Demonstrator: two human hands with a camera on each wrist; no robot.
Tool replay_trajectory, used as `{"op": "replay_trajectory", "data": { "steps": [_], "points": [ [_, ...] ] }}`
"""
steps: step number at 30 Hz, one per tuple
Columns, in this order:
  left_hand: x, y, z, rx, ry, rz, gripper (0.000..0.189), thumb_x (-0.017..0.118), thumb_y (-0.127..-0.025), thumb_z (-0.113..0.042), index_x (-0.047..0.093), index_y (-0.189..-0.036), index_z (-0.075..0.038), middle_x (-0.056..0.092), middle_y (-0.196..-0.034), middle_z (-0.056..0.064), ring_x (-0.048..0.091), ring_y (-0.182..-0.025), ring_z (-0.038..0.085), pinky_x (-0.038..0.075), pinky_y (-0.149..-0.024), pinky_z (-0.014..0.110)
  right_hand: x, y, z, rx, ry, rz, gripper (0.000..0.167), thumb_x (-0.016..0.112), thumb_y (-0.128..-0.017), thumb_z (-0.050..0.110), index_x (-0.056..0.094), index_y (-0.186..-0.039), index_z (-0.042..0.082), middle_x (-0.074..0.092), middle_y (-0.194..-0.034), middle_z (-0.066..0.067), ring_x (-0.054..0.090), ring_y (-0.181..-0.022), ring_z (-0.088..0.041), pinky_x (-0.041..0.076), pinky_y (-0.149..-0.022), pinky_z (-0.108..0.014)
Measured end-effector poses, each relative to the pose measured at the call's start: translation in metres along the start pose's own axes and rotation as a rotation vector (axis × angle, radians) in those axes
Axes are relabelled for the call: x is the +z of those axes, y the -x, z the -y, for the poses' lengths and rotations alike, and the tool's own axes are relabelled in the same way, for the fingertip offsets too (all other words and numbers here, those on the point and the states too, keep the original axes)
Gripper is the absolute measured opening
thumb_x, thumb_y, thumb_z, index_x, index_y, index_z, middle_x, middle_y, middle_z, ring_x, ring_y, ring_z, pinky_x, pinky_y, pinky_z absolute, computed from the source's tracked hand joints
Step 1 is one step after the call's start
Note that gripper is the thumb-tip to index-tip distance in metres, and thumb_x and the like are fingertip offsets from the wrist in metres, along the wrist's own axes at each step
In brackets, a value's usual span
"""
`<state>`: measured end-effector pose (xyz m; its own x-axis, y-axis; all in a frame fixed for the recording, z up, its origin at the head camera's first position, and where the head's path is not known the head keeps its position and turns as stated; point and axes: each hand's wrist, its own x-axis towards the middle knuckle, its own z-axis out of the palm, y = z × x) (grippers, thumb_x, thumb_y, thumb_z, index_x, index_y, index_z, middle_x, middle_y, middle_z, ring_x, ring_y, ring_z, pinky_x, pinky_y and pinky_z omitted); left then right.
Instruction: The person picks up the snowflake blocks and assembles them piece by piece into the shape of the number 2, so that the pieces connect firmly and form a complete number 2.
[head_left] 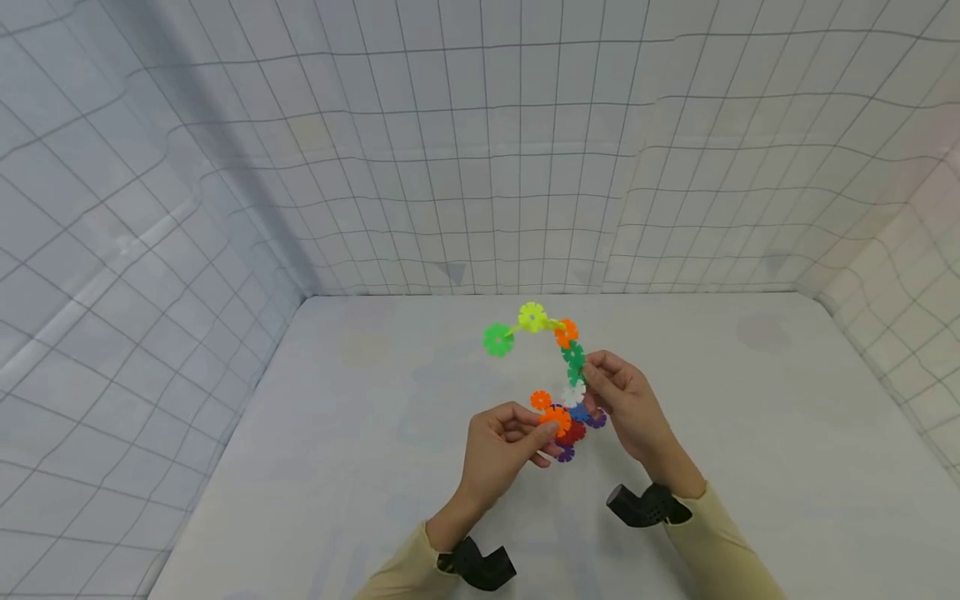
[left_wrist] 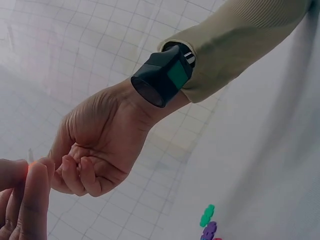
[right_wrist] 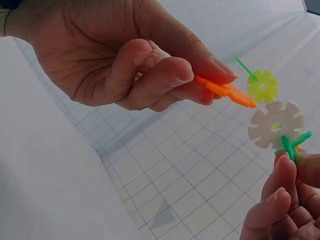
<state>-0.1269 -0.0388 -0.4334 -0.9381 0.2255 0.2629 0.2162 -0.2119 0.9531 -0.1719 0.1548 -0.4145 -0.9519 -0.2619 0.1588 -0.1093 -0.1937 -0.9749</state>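
A chain of toothed plastic discs (head_left: 566, 332) arcs up over the white desk (head_left: 360, 450), running from a light green disc (head_left: 498, 340) past a yellow one (head_left: 533, 317) down to a white one (head_left: 574, 393). The right hand (head_left: 628, 408) pinches it at the dark green discs (head_left: 573, 354); from the left wrist, those fingertips are lost behind the other hand. The left hand (head_left: 498, 450) pinches an orange disc (head_left: 558, 416) between thumb and fingers, its edge close to the white one; I can't tell whether they touch. Behind it, red (head_left: 574, 432), blue (head_left: 580, 413) and purple discs (head_left: 566, 453) crowd together, partly covered, so how they join is unclear. The left-wrist view cuts some off below. Each wrist wears a black device, at left (head_left: 477, 564) and right (head_left: 649, 505), below which pale sleeves (head_left: 411, 567) run out of sight.
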Motion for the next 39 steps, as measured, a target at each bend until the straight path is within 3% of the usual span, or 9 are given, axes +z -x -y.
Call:
{"op": "replay_trajectory", "data": {
  "steps": [4,9,10,17,25,33,39],
  "points": [
    [-0.001,-0.001,0.012,0.082,-0.007,-0.004,0.015,0.07,-0.087,-0.009,0.063,-0.089,0.004,0.069,-0.082,0.019,0.069,-0.063,0.024,0.054,-0.053,0.037,0.002,0.001,-0.001,-0.027,0.019,-0.025,0.015,0.05,-0.1,0.017,0.053,-0.101,0.003,0.051,-0.068,-0.002,0.046,-0.056,-0.012,0.044,-0.053,-0.02],
    [-0.001,-0.002,0.012,0.105,-0.005,-0.038,0.015,0.07,-0.086,-0.008,0.062,-0.089,0.005,0.068,-0.08,0.022,0.068,-0.061,0.025,0.054,-0.052,0.037,0.004,0.003,-0.003,-0.091,0.057,-0.061,0.018,0.052,-0.099,0.014,0.052,-0.101,-0.004,0.051,-0.068,-0.005,0.046,-0.056,-0.015,0.045,-0.052,-0.021],
    [0.001,-0.002,0.003,0.076,0.0,-0.049,0.016,0.07,-0.086,-0.007,0.062,-0.088,0.007,0.068,-0.079,0.023,0.068,-0.06,0.027,0.054,-0.052,0.039,0.005,0.003,-0.003,-0.101,0.066,-0.069,0.019,0.053,-0.099,0.013,0.051,-0.101,-0.005,0.051,-0.069,-0.006,0.047,-0.056,-0.015,0.045,-0.052,-0.021],
    [0.002,-0.004,0.0,0.064,0.011,-0.083,0.013,0.069,-0.086,-0.001,0.062,-0.089,0.01,0.068,-0.077,0.02,0.066,-0.059,0.034,0.054,-0.053,0.04,0.008,0.006,-0.002,-0.144,0.128,-0.077,0.016,0.053,-0.098,0.008,0.052,-0.101,-0.008,0.055,-0.075,-0.014,0.049,-0.056,-0.015,0.047,-0.052,-0.023],
    [0.003,-0.002,0.002,0.039,0.029,-0.118,0.019,0.07,-0.085,-0.004,0.06,-0.087,0.012,0.067,-0.074,0.022,0.067,-0.058,0.024,0.054,-0.054,0.039,0.016,0.01,0.003,-0.191,0.241,-0.126,0.011,0.057,-0.095,0.005,0.057,-0.096,-0.006,0.056,-0.069,-0.012,0.052,-0.057,-0.018,0.05,-0.054,-0.024],
    [0.007,0.001,0.006,0.044,0.069,-0.2,0.022,0.07,-0.085,-0.005,0.057,-0.085,0.013,0.066,-0.07,0.019,0.067,-0.056,0.018,0.054,-0.053,0.037,0.024,0.011,0.003,-0.217,0.279,-0.143,0.008,0.061,-0.092,0.002,0.06,-0.094,-0.005,0.058,-0.071,-0.011,0.055,-0.059,-0.019,0.05,-0.054,-0.026],
    [0.003,-0.001,0.008,0.015,0.066,-0.168,0.021,0.067,-0.087,-0.003,0.055,-0.086,0.014,0.064,-0.071,0.026,0.067,-0.057,0.018,0.055,-0.055,0.037,0.021,0.008,0.004,-0.199,0.312,-0.116,0.009,0.061,-0.092,0.004,0.06,-0.096,-0.004,0.059,-0.072,-0.011,0.056,-0.059,-0.017,0.051,-0.054,-0.028]
  ]
}}
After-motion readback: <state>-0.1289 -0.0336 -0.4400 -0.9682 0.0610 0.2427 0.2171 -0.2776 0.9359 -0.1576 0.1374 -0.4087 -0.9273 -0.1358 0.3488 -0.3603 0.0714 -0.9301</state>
